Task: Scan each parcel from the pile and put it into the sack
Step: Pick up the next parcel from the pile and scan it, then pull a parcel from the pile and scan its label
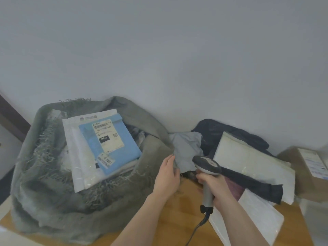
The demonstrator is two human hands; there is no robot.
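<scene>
The sack (53,183) is being kept slumped wide on the wooden surface (181,215), its mouth rolled down so that parcels can be dropped in flat. Inside it, a white parcel (78,157) is being overlaid by a blue parcel (124,150), label upward. To the right, the pile (248,162) is being left within reach against the wall: white padded mailers, a dark bag and a grey parcel (186,150) lying just beside the sack's rim. A cardboard box (308,167) is being kept at the far right. The left hand (167,176) is being held flat, fingers straight, against the sack's edge beside the grey parcel, probably to take it next. The scanner (207,166) is being gripped by its handle in the right hand (215,185), head aimed toward the pile.
</scene>
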